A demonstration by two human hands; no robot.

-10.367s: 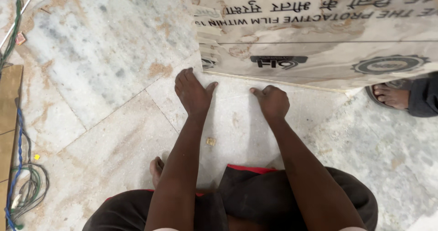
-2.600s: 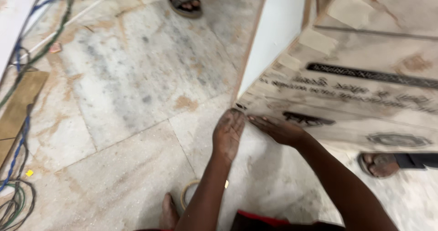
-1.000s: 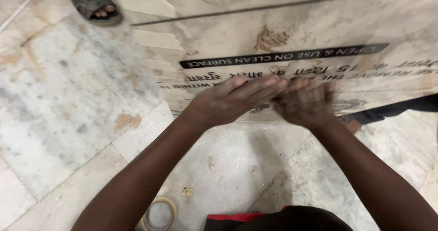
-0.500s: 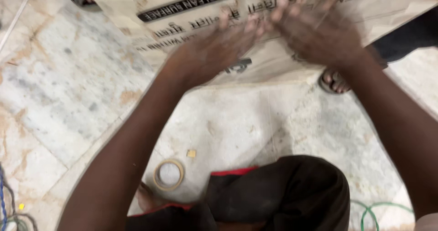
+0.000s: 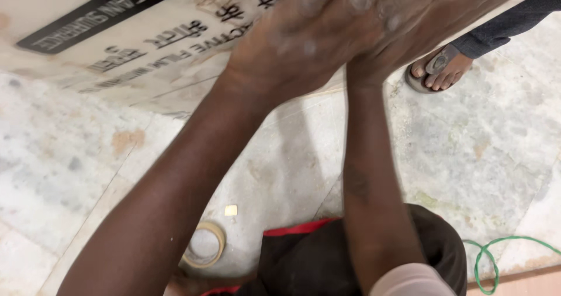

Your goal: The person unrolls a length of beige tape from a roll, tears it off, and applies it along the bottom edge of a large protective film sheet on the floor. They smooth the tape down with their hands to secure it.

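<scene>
A large pale panel (image 5: pixel 117 44) covered in protective film with black printed lettering fills the top of the view, tilted up off the marble floor. My left hand (image 5: pixel 304 44) and my right hand (image 5: pixel 432 15) are both raised and pressed flat against its face, side by side, fingers spread and blurred by motion. Whether the fingers curl over an edge is hidden.
A roll of masking tape (image 5: pixel 204 244) lies on the marble floor (image 5: pixel 485 156) by my knee, with a small scrap (image 5: pixel 231 210) next to it. Another person's sandalled foot (image 5: pixel 438 71) stands at the right. A green cable (image 5: pixel 502 252) loops at the lower right.
My hands went from the floor at the panel's lower edge up onto its face. The panel now looms closer and higher, and my arms reach further up.
</scene>
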